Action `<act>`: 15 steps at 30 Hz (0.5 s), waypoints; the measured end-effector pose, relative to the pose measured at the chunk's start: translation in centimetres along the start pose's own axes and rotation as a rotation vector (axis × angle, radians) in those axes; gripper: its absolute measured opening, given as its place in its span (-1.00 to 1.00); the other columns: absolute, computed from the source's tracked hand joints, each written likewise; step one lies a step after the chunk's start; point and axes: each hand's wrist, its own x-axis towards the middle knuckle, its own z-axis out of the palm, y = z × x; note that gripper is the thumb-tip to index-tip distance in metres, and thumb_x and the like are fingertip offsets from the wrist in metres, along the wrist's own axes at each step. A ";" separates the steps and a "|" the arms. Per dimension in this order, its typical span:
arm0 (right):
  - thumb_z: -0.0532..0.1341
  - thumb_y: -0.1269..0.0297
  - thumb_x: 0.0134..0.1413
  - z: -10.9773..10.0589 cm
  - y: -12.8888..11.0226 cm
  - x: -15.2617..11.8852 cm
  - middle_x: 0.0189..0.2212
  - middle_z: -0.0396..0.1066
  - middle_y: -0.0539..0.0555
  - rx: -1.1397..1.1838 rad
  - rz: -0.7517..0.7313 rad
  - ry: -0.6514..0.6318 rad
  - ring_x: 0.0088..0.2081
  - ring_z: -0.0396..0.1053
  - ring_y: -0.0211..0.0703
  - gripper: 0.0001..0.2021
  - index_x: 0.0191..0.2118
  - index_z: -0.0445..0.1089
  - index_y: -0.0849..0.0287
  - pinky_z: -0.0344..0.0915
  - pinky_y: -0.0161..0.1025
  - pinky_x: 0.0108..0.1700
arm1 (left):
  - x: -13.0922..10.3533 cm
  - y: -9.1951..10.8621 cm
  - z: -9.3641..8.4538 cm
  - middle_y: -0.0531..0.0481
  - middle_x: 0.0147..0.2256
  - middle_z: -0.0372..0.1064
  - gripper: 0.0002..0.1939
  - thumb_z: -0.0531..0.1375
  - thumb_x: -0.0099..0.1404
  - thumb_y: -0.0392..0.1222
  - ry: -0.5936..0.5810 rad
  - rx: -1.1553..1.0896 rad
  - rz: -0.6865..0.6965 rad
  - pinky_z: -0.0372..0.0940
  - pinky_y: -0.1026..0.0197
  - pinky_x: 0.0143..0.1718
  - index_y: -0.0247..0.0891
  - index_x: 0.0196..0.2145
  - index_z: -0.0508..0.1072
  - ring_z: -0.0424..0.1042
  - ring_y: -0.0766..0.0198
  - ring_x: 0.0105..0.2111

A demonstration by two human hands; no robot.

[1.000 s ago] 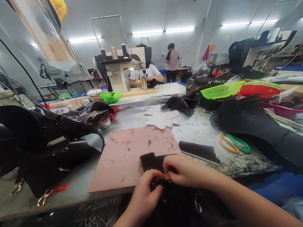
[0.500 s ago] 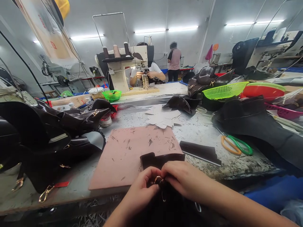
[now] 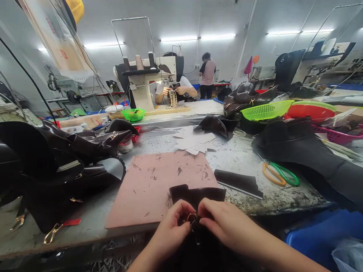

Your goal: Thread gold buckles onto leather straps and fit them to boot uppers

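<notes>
Just off the table's (image 3: 117, 153) near edge, the left hand (image 3: 175, 222) pinches a gold ring (image 3: 193, 215) on dark leather (image 3: 198, 194), the right hand (image 3: 219, 220) curls beside it, grip unclear, and the pink board (image 3: 153, 185) stretches ahead to the paper pieces (image 3: 195, 141).

The left hand (image 3: 174, 223) pinches a gold ring (image 3: 192, 217), and the right hand (image 3: 222, 221) is just beside it, its grip too dark to make out. Just beyond, dark leather (image 3: 198, 194) overlaps a pink board (image 3: 154, 185). Scissors (image 3: 274, 175) lie to the right, white paper pieces (image 3: 194, 142) past the board; a sewing machine (image 3: 143, 92) stands farther back.
</notes>
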 end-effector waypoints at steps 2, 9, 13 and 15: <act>0.14 0.47 0.02 0.1 -0.1 0.1 -0.41 0.40 -0.06 0.071 0.021 0.007 -0.36 0.34 -0.22 -0.91 -0.36 0.29 0.13 0.12 -0.32 -0.35 | 0.1 0.0 0.0 0.08 -0.46 0.19 -0.83 0.19 0.08 -0.19 -0.007 -0.011 -0.005 0.09 0.28 -0.37 -0.27 -0.38 0.28 0.15 0.33 -0.41; 0.17 0.45 -0.06 0.9 0.1 0.3 -0.48 0.39 -0.03 0.291 0.022 0.089 -0.41 0.32 -0.23 -0.93 -0.47 0.34 0.17 0.16 -0.33 -0.36 | 0.1 -0.4 0.1 0.10 -0.44 0.14 -0.76 0.21 0.06 -0.18 0.020 -0.068 0.016 0.07 0.29 -0.36 -0.23 -0.41 0.16 0.14 0.33 -0.40; 0.24 0.43 -0.14 1.4 0.6 -0.2 -0.43 0.38 -0.01 0.252 0.015 0.084 -0.43 0.31 -0.21 -0.87 -0.36 0.35 0.17 0.19 -0.30 -0.39 | 0.2 -0.3 0.3 0.12 -0.47 0.10 -0.81 0.16 0.05 -0.25 0.057 0.017 0.015 0.04 0.30 -0.39 -0.23 -0.47 0.14 0.09 0.35 -0.43; 0.20 0.52 -0.13 1.8 0.9 -0.4 -0.36 0.38 0.02 0.166 -0.042 0.130 -0.35 0.33 -0.18 -0.79 -0.29 0.33 0.17 0.22 -0.27 -0.31 | 0.1 -0.2 0.2 0.12 -0.47 0.10 -0.87 0.10 0.04 -0.33 0.046 0.044 0.018 0.05 0.30 -0.39 -0.23 -0.47 0.15 0.10 0.35 -0.43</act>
